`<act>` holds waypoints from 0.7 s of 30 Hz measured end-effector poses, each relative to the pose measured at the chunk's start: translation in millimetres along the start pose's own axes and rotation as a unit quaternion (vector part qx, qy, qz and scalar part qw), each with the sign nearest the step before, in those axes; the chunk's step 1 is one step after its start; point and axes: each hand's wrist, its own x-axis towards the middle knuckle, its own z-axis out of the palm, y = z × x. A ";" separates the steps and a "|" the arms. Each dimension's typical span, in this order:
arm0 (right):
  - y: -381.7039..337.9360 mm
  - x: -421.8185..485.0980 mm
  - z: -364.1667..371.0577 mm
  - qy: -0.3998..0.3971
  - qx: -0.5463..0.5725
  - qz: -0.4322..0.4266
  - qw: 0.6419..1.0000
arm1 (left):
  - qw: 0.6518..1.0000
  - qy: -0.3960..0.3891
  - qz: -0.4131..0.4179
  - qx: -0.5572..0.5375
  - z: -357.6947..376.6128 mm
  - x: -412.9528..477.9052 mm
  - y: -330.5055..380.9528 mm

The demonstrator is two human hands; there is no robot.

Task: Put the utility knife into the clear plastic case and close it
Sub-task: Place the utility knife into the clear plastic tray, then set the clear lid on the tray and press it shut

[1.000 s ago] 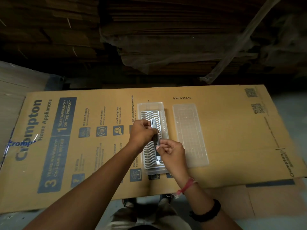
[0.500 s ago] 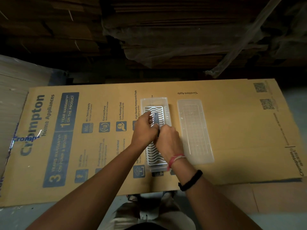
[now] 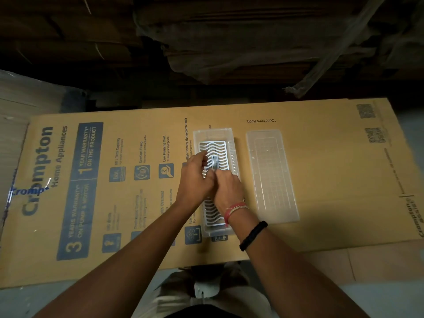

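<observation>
The clear plastic case point(image 3: 214, 134) lies open on the cardboard, a white wavy-slotted tray point(image 3: 213, 146) inside it. Its clear lid point(image 3: 271, 175) rests flat just to the right. The utility knife point(image 3: 215, 162), a dark metal bar, lies lengthwise over the tray; only its far end shows. My left hand point(image 3: 195, 180) pinches the knife from the left. My right hand point(image 3: 228, 190) covers its near part from above, fingers closed on it.
A large flattened printed cardboard box point(image 3: 332, 171) forms the work surface. Dark stacked cardboard and plastic wrap point(image 3: 252, 42) rise behind its far edge. Pale floor point(image 3: 378, 294) and my lap show below the near edge.
Both hands have lowered the knife closer to the white tray, and my right hand has slid forward over it. The view shifted slightly.
</observation>
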 end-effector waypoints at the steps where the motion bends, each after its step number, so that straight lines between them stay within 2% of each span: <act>1: 0.7 -1.4 -0.5 0.002 0.000 -0.002 1.000 | 1.000 0.002 0.003 0.001 1.6 -0.1 -1.6; 5: 1.3 -7.5 -8.6 0.005 -0.051 -0.027 0.998 | 1.000 0.011 0.016 -0.001 5.3 1.2 -7.0; 8: 10.8 -11.8 -27.1 0.084 -0.071 -0.030 0.994 | 0.999 0.029 0.034 0.001 6.2 2.9 -10.7; 10: 31.4 -9.7 -38.4 0.151 -0.060 -0.003 0.987 | 0.998 0.038 0.046 0.008 5.2 3.6 -13.5; 12: 62.6 -5.3 -43.7 0.171 -0.064 0.041 0.982 | 0.998 0.040 0.054 0.017 4.4 2.9 -15.6; 17: 122.8 -0.6 -30.8 0.047 -0.118 0.177 0.976 | 0.996 0.041 0.073 0.033 7.0 -0.8 -18.9; 21: 134.7 -1.7 -16.2 0.022 -0.116 0.197 0.973 | 0.996 0.047 0.072 0.032 6.0 0.3 -21.6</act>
